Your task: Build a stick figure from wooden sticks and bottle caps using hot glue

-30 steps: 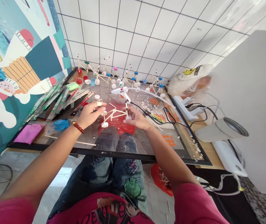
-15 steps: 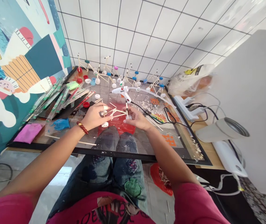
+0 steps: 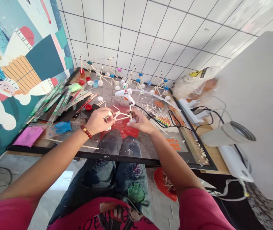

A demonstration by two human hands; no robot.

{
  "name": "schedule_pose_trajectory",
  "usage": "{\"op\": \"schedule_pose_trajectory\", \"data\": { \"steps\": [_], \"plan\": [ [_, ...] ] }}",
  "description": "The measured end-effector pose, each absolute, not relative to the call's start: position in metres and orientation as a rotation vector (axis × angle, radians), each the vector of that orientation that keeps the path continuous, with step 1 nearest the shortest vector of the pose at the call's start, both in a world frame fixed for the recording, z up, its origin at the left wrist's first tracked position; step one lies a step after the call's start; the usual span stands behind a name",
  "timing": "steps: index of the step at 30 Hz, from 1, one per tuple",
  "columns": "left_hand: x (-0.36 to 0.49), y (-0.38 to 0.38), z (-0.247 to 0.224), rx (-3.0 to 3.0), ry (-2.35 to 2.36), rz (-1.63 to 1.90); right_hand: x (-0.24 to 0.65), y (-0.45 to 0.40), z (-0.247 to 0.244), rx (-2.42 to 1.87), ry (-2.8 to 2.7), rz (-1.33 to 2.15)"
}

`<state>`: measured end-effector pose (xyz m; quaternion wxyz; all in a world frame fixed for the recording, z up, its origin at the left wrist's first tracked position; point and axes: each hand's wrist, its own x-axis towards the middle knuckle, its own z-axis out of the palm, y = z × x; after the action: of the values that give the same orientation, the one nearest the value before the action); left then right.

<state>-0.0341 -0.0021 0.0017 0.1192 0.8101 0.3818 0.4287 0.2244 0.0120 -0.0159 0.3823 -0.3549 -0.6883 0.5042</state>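
A small model of thin wooden sticks (image 3: 119, 116) with white bottle-cap wheels sits between my hands over the glass table top (image 3: 151, 150). My left hand (image 3: 99, 120) is closed on its left end, fingers around a white cap. My right hand (image 3: 140, 121) pinches the upright stick and cap at its right end. A white glue gun (image 3: 125, 93) rests just behind the model, its black cord running to the right.
Several finished stick-and-cap models (image 3: 124, 78) stand along the tiled back wall. Stick packets (image 3: 57, 103), loose red, white and blue caps (image 3: 88, 82) and pink and blue bags (image 3: 30, 135) lie at left. A power strip (image 3: 191, 110), a plastic bag (image 3: 194, 83) and a white appliance (image 3: 227, 134) are at right.
My left hand has moved right with a white cap, from beside the model onto its left end, and closed around it. My right hand has stayed on the upright stick.
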Motion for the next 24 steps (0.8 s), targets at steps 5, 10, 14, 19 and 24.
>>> {"op": "schedule_pose_trajectory", "data": {
  "steps": [5, 10, 14, 19, 24],
  "plan": [
    [-0.0326, -0.0026, 0.0020, 2.350, 1.133, 1.252, 0.2234, 0.0104, -0.0145, -0.920, -1.739, 1.274],
    [-0.0322, -0.0041, 0.0028, 2.361, 1.079, 1.292, 0.2224, 0.0098, -0.0133, -0.905, -1.752, 1.289],
    [-0.0329, -0.0048, 0.0043, 2.380, 1.044, 1.350, 0.2227, 0.0102, -0.0135, -0.909, -1.762, 1.279],
    [-0.0318, -0.0051, 0.0060, 2.324, 1.054, 1.382, 0.2233, 0.0106, -0.0149, -0.917, -1.769, 1.273],
    [-0.0311, -0.0059, 0.0065, 2.255, 1.048, 1.374, 0.2229, 0.0106, -0.0152, -0.923, -1.768, 1.267]
  ]
}}
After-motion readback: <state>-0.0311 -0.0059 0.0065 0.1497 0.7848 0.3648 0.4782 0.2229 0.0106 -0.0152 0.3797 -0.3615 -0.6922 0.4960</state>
